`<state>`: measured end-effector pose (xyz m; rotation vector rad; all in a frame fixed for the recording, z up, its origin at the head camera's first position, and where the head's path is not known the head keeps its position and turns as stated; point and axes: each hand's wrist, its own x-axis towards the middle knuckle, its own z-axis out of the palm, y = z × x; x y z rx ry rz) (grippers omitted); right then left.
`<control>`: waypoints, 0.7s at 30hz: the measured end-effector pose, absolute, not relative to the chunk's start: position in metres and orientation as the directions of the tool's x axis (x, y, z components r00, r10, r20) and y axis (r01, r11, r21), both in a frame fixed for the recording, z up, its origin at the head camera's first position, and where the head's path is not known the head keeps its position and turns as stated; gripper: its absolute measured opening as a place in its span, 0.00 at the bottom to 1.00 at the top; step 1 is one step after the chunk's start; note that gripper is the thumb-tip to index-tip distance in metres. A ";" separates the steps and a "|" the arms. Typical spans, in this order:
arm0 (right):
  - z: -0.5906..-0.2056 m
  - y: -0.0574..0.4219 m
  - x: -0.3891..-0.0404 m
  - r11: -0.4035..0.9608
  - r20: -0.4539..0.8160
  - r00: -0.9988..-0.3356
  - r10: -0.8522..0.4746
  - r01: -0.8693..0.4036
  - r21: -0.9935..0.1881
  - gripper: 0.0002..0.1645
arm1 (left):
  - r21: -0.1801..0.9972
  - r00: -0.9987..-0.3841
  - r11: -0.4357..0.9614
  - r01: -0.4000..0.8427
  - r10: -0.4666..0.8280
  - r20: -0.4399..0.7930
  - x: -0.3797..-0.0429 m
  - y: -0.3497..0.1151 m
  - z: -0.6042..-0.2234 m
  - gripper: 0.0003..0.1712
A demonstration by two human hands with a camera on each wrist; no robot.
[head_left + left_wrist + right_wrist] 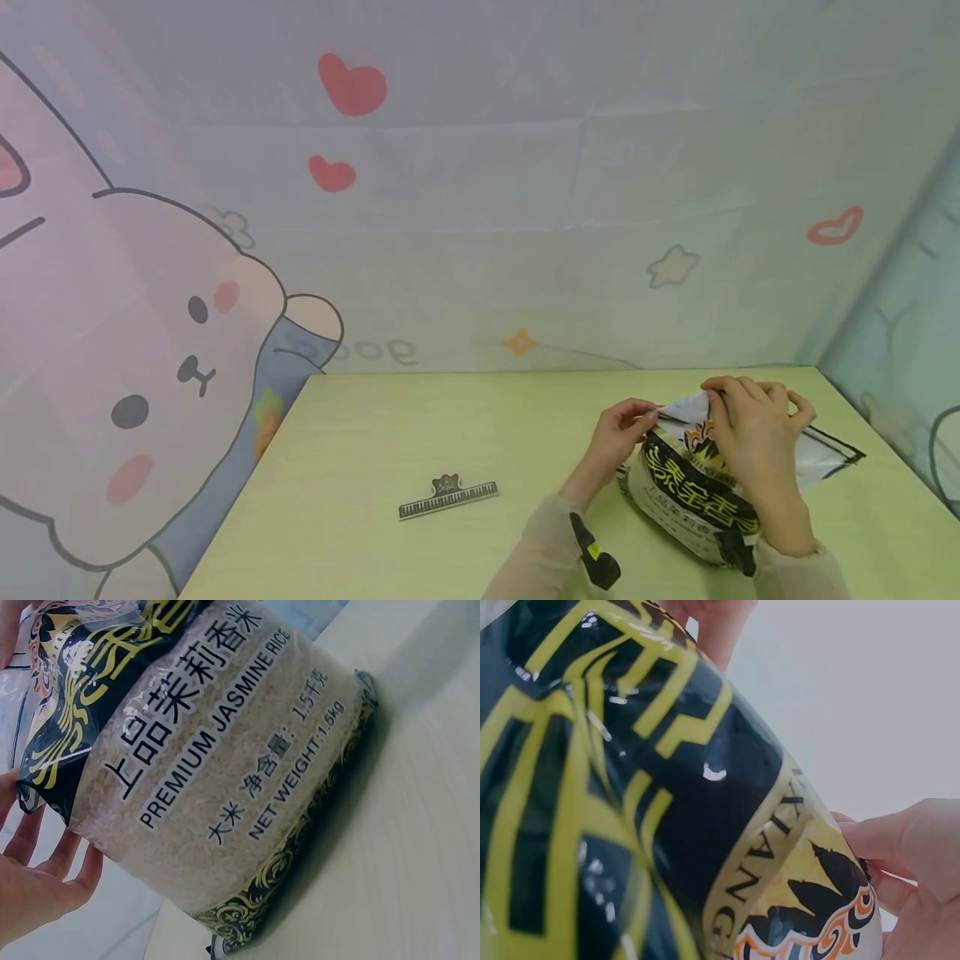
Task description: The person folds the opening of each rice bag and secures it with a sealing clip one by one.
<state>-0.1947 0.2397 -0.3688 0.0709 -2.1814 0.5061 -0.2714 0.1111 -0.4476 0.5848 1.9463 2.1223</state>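
Beige sleeves [534, 546]; black wrist gear [602, 572], yellow mark [594, 551].

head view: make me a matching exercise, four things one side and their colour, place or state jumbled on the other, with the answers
Column one
1. rice bag
2. piano-key clip
3. table top
4. printed hearts

Column two
A. pale yellow-green
B. held near its top by the left hand and the right hand
C. red, on the backdrop
D. lying to the left of the rice bag, touched by neither of the hands

Pairs: 1-B, 2-D, 3-A, 4-C
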 end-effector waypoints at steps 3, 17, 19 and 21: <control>-0.369 0.240 -0.195 0.912 0.780 -0.612 0.129 -0.236 -0.336 0.03 | 0.988 -0.905 -0.097 0.119 0.399 0.148 -0.271 0.111 -0.449 0.11; -0.369 0.239 -0.195 0.900 0.795 -0.592 0.132 -0.266 -0.347 0.05 | 0.984 -0.904 -0.100 0.148 0.389 0.175 -0.269 0.109 -0.449 0.12; -0.369 0.239 -0.194 0.898 0.796 -0.590 0.136 -0.266 -0.351 0.06 | 0.981 -0.896 -0.103 0.164 0.401 0.191 -0.268 0.107 -0.450 0.13; -0.370 0.239 -0.194 0.894 0.799 -0.585 0.140 -0.271 -0.356 0.06 | 0.979 -0.887 -0.104 0.177 0.415 0.204 -0.268 0.106 -0.451 0.14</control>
